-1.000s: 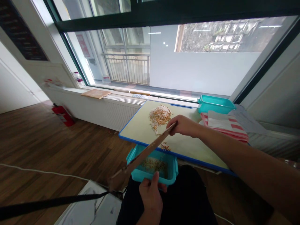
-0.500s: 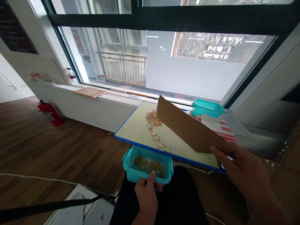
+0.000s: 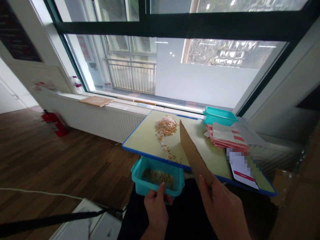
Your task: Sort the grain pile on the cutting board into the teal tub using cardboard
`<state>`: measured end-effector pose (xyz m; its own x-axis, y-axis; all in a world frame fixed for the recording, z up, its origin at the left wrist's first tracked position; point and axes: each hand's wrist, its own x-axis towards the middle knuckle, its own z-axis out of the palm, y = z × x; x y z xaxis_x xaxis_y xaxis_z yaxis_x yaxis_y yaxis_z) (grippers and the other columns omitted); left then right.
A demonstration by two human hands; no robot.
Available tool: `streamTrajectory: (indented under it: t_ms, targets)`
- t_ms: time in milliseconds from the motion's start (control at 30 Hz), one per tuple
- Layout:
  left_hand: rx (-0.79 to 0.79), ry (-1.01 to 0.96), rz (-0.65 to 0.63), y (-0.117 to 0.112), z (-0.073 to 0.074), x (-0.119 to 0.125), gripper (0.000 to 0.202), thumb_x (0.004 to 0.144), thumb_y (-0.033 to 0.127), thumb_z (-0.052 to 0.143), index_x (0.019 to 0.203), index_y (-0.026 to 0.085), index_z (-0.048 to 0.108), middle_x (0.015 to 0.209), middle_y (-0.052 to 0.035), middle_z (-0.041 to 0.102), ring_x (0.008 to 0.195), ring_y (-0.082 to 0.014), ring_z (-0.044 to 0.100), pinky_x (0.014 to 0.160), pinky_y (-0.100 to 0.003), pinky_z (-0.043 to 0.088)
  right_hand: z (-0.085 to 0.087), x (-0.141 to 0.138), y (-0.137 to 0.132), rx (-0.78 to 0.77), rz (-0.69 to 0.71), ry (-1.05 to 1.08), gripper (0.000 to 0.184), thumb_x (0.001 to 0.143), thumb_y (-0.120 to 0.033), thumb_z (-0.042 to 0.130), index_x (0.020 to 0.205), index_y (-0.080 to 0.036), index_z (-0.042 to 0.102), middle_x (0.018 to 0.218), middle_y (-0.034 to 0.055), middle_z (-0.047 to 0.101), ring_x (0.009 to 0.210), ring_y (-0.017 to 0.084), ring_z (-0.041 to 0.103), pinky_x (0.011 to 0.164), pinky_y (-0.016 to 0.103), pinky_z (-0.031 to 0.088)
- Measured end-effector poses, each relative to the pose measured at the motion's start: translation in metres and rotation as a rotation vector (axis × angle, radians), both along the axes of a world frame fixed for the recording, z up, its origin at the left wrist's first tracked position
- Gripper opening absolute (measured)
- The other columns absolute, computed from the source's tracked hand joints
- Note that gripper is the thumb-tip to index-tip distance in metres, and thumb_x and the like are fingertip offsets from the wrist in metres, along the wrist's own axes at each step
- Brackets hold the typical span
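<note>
My left hand [image 3: 158, 206] grips the near rim of a teal plastic bin [image 3: 140, 186], which is held just below the table's front edge. Inside the bin lies a layer of kernels [image 3: 160, 176], mixed with something white. A piece of brown cardboard [image 3: 193, 151] stands on edge above the table [image 3: 140, 140], its near end closed in my right hand [image 3: 222, 203]. Left of the cardboard, a heap of corn-like kernels and white grains [image 3: 167, 125] sits on the tabletop. From the heap a thin trail of kernels [image 3: 165, 146] runs toward the front edge, above the bin.
Folded red-and-white bags [image 3: 225, 135] and a phone-like device [image 3: 242, 170], partly blurred out, lie on the table's right side. Behind them stands a second teal bin [image 3: 220, 116]. A cardboard box [image 3: 300, 193] is at the right, a fire extinguisher [image 3: 55, 123] on the floor at left.
My right hand has swung the cardboard left and turned it more end-on, uncovering the whole heap, the bags and the phone-like device. My left hand and the bin have hardly moved.
</note>
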<state>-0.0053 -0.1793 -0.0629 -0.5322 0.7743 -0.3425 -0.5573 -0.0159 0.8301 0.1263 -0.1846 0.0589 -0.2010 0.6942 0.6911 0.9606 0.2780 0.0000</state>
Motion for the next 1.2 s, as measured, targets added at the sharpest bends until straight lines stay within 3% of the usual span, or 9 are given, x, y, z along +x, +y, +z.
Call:
streamTrajectory:
  t_ms: [300,467,633,800,900,967,1033,1100,1200]
  targets:
    - [0.044,-0.014,-0.019,0.003,-0.001,-0.003,0.037,0.065,0.041,0.071,0.046,0.017,0.049,0.034,0.0005,0.052,0.029,-0.0154,0.047,0.033,-0.026,0.035,-0.004,-0.018,-0.017,0.045,0.176,0.023,0.034,0.096,-0.028,0.034,0.102,-0.006,0.06,0.077,0.012,0.072,0.049,0.014,0.064,0.048,0.021,0.047]
    - [0.063,-0.042,-0.04,0.004,-0.004,-0.003,0.037,0.066,0.04,0.071,0.048,0.017,0.049,0.035,0.0003,0.053,0.029,-0.015,0.047,0.033,-0.025,0.035,0.005,-0.03,-0.021,0.088,0.238,0.015,0.034,0.096,-0.025,0.033,0.097,-0.006,0.061,0.079,0.0125,0.073,0.06,0.015,0.069,0.054,0.019,0.052]
    - [0.044,-0.053,-0.041,0.005,-0.001,-0.004,0.037,0.065,0.041,0.071,0.047,0.017,0.049,0.034,0.0,0.053,0.029,-0.0148,0.047,0.032,-0.025,0.035,0.013,-0.039,-0.023,0.108,0.276,-0.007,0.039,0.095,-0.021,0.03,0.088,-0.009,0.066,0.07,0.0104,0.072,0.053,0.014,0.067,0.047,0.017,0.051]
    - [0.053,-0.081,-0.02,0.004,0.003,-0.004,0.038,0.063,0.04,0.072,0.045,0.018,0.047,0.033,0.0009,0.051,0.028,-0.0131,0.045,0.031,-0.023,0.033,0.01,-0.029,-0.036,0.077,0.327,-0.041,0.034,0.094,-0.021,0.036,0.092,-0.015,0.069,0.07,0.0074,0.072,0.051,0.013,0.066,0.046,0.015,0.051]
    - [0.05,-0.06,-0.014,0.004,0.001,-0.007,0.037,0.063,0.039,0.072,0.045,0.018,0.047,0.033,0.0007,0.052,0.028,-0.0136,0.045,0.032,-0.024,0.035,0.017,-0.018,-0.041,0.028,0.363,-0.033,0.028,0.091,-0.022,0.043,0.102,-0.017,0.068,0.082,0.0074,0.074,0.059,0.014,0.069,0.053,0.016,0.053]
    - [0.053,-0.051,-0.006,0.005,0.0,-0.01,0.036,0.063,0.039,0.072,0.046,0.018,0.049,0.034,0.0009,0.053,0.028,-0.0142,0.046,0.032,-0.025,0.036,0.026,-0.016,-0.031,-0.007,0.346,0.049,0.028,0.09,-0.025,0.046,0.109,-0.017,0.065,0.088,0.0086,0.073,0.067,0.016,0.07,0.059,0.019,0.055]
    - [0.06,-0.043,0.007,0.006,-0.001,-0.014,0.036,0.064,0.04,0.071,0.046,0.018,0.049,0.034,0.0012,0.052,0.028,-0.0143,0.046,0.032,-0.025,0.036,0.035,-0.021,-0.004,-0.053,0.317,0.169,0.03,0.088,-0.027,0.049,0.112,-0.016,0.063,0.092,0.009,0.073,0.074,0.019,0.07,0.066,0.024,0.055]
    - [0.065,-0.038,0.02,0.007,-0.001,-0.017,0.036,0.064,0.039,0.071,0.046,0.018,0.049,0.033,0.0015,0.051,0.029,-0.0142,0.046,0.033,-0.025,0.036,0.036,-0.032,0.039,-0.139,0.352,0.283,0.028,0.087,-0.028,0.049,0.11,-0.021,0.065,0.094,0.0062,0.073,0.081,0.019,0.069,0.071,0.027,0.055]
    - [0.062,-0.05,0.023,0.008,-0.001,-0.024,0.036,0.062,0.038,0.073,0.045,0.018,0.049,0.033,0.0015,0.05,0.029,-0.0142,0.045,0.033,-0.025,0.035,0.023,-0.058,0.115,-0.366,0.572,0.5,0.029,0.084,-0.033,0.051,0.106,-0.021,0.067,0.097,0.0048,0.072,0.087,0.02,0.067,0.078,0.033,0.052]
